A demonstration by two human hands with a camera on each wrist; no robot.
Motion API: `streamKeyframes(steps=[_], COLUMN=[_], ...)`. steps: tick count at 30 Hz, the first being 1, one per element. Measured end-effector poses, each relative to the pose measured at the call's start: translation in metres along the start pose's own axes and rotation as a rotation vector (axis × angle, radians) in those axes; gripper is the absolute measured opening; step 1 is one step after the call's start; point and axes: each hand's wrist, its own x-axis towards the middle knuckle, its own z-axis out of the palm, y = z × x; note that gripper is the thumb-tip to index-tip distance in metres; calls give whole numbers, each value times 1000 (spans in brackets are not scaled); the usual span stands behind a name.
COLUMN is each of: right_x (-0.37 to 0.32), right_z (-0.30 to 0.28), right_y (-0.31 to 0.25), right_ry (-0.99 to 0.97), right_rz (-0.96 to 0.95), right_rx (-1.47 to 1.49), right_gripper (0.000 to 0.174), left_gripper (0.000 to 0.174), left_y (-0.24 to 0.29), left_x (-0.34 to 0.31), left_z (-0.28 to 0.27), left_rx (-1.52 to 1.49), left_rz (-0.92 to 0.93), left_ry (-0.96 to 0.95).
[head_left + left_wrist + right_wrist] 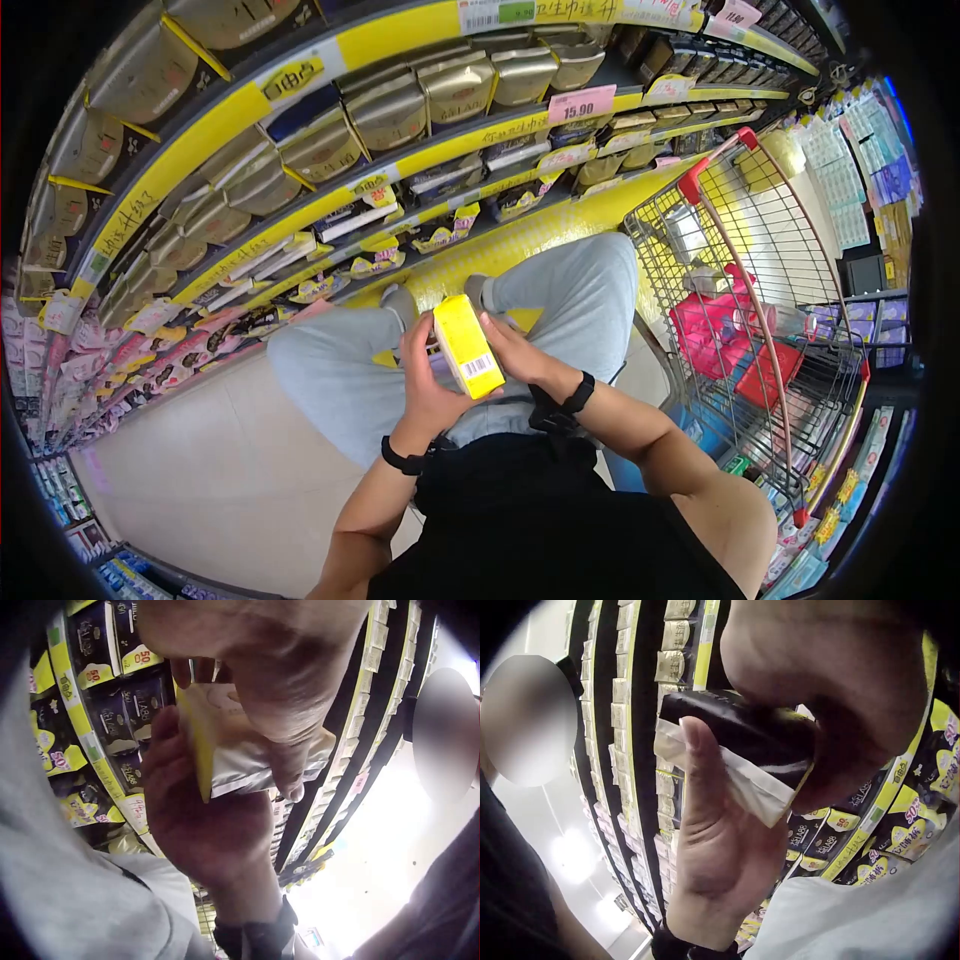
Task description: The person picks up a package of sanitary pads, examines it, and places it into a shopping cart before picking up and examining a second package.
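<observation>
A small yellow pack of sanitary pads (462, 335) is held between both hands in front of the squatting person's knees. Its yellow side, with a white barcode label, faces up in the head view. The left hand (425, 378) grips it from the left and below, its thumb lying along the pale face of the pack (757, 784) in the right wrist view. From the other side the right hand (515, 352) holds it, fingers against the dark face. A shiny, pale wrapper end of the pack (251, 769) shows in the left wrist view.
Curved shelves of packs (385, 108) with yellow price strips (400, 45) rise ahead and to the left. A wire shopping cart (760, 220) stands close on the right, with a pink item (705, 330) and a red item (770, 375) inside. Pale floor tiles (190, 450) lie at left.
</observation>
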Motion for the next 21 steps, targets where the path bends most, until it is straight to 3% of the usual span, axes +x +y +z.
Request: streamKeyframes(steps=[3,7,10,13,16,19,21], right_x=[-2,-4,-8,-12,-12,-5,-6], right_z=[1,0,-3,-4,-8,-10,-10], right_y=[-11,-16,-29,-45,-45,-34,-33], right_ry=[-83,-58,-36,-37,-31,-12,-13], right_rz=[19,-42,-83,-204,-242,-282,-307], right_rx=[124,335,306,227,145,51,-5], right_gripper=[44,33,30,29,31,36,39], left_gripper=[127,141,135,123,113,113,120], left_y=[5,6,-3,-3,-11,-9,-17], left_x=[1,1,-1,-1,2,3,-2], left_z=[-1,3,6,3,-4,-1,-4], left_rx=[16,-347,-501,-564,-413,-456,-365], left_rz=[23,-66,-56,-138,-126,-185,-115], left_ry=[1,54,189,172,71,75,13])
